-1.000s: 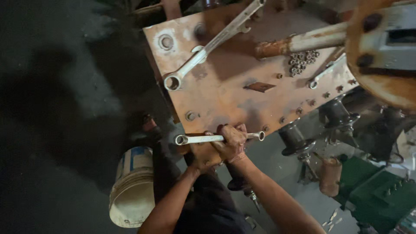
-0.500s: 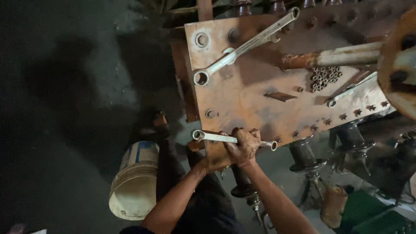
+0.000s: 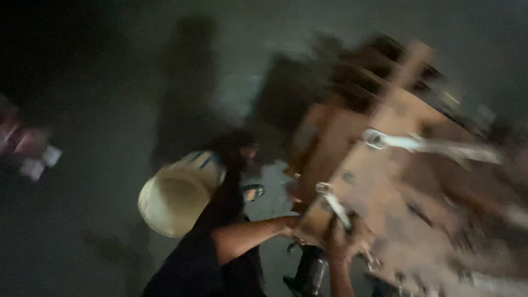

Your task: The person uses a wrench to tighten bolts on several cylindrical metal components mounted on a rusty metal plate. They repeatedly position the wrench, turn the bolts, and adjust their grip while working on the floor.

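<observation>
the view is badly smeared, so much of this is rough. my right hand [image 3: 344,239] sits low and a little right of centre, closed round the shaft of a small silver wrench [image 3: 334,204] whose ring end pokes up and to the left from my fist, lying against the near left edge of the rusty metal plate [image 3: 385,165]. my left hand [image 3: 297,231] comes in from the left along my bare forearm and meets that same near corner of the plate, just beside my right hand; the blur hides the fingers, so i cannot tell whether it is gripping the plate, the wrench, or only resting there. farther up and to the right on the plate lies a larger silver wrench [image 3: 423,144], its ring end toward the left and its shaft running off to the right, well apart from both my hands. to the left of my arms a pale bucket [image 3: 176,192] stands on the dark floor [image 3: 99,110], its open mouth toward me, near my dark sleeve. far off at the left edge is a small pinkish and white blur i cannot make out
</observation>
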{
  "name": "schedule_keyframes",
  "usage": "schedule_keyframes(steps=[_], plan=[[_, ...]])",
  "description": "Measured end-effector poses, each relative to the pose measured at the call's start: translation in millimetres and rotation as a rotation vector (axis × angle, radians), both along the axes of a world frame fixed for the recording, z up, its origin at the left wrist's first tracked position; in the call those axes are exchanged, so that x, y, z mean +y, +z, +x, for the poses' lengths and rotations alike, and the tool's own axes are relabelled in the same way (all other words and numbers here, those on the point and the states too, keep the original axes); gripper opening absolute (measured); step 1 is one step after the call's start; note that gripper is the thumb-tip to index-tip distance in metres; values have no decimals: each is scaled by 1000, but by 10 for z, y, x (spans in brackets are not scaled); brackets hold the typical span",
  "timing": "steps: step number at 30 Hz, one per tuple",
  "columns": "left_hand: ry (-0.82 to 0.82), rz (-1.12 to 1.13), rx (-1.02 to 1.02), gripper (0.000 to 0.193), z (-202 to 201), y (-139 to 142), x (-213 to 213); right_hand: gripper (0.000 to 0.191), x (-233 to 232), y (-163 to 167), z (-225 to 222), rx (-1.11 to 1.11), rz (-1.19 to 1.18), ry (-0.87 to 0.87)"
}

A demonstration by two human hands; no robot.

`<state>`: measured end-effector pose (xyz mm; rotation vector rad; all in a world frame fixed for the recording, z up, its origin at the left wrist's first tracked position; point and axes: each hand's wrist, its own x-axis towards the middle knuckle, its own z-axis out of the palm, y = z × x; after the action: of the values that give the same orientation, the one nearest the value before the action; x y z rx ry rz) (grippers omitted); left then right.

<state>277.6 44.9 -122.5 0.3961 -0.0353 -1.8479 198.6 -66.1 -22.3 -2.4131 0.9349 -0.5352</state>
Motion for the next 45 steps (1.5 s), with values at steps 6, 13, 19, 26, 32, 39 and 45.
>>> schedule_keyframes(steps=[6,13,19,26,32,39,45], plan=[[112,-72,-50,22,97,0,38,38,-172,-418,-73,160,4,-106],[261,-97,-133,22,160,64,300,41,-261,-491,-60,-61,-308,92],[359,-133,-178,22,144,140,497,46,-279,-464,45,63,-394,-17],[432,-148,-208,23,165,276,553,52,-293,-413,91,92,-448,-44],[420,-167,-188,23,123,373,513,57,-280,-360,67,120,-461,-53],[408,-159,-187,23,110,338,531,65,-127,-223,207,224,-477,-91],[380,-136,-166,23,30,265,439,53,-197,-228,199,70,-333,55]])
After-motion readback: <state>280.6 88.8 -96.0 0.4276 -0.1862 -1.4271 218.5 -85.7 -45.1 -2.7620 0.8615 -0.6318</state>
